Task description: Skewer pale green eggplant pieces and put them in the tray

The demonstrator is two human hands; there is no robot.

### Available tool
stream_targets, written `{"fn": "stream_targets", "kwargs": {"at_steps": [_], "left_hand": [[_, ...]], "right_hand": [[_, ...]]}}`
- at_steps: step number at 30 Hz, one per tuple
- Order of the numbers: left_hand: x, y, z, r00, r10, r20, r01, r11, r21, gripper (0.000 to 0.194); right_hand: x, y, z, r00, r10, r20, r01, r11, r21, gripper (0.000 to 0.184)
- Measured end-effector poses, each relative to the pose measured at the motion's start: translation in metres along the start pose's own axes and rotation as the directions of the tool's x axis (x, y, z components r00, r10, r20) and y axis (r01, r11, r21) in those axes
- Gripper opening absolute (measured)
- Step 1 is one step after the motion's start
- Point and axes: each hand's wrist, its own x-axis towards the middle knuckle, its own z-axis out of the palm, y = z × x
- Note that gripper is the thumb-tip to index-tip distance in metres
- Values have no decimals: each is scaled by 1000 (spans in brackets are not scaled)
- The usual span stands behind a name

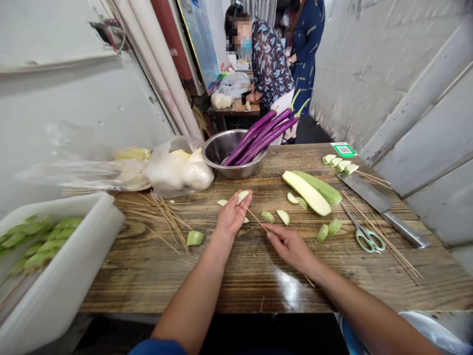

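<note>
Over tbl (148, 291), L hand (232, 213) grips slice (243, 196), R hand (291, 247) skewer (254, 215), bowl (238, 171) beyond, scissors (370, 240) R.

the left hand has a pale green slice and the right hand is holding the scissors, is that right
Not quite: in the head view the right hand holds a thin wooden stick, while the scissors lie on the table. The left hand does have a pale green slice.
</note>
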Motion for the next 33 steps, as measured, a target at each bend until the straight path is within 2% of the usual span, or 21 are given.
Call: {"fn": "stream_targets", "kwargs": {"at_steps": [7,18,24,27,33], "left_hand": [[-1,2,1,1000,-13,-28,13,1000,-11,15],[0,-1,0,999,-40,14,40,999,12,15],[-1,-1,2,999,-51,-16,50,999,-18,15],[-2,0,2,999,-44,3,44,999,-17,15],[-4,-1,1,999,-16,34,14,999,48,12]], "right_hand": [[0,5,3,998,23,-59,-26,999,-46,35],[0,6,4,997,24,-72,-29,997,-73,35],[0,5,5,997,31,-64,-33,999,-37,35],[0,6,5,997,34,-63,-36,999,-24,35],[-1,6,5,997,31,-65,-34,998,-47,38]]}}
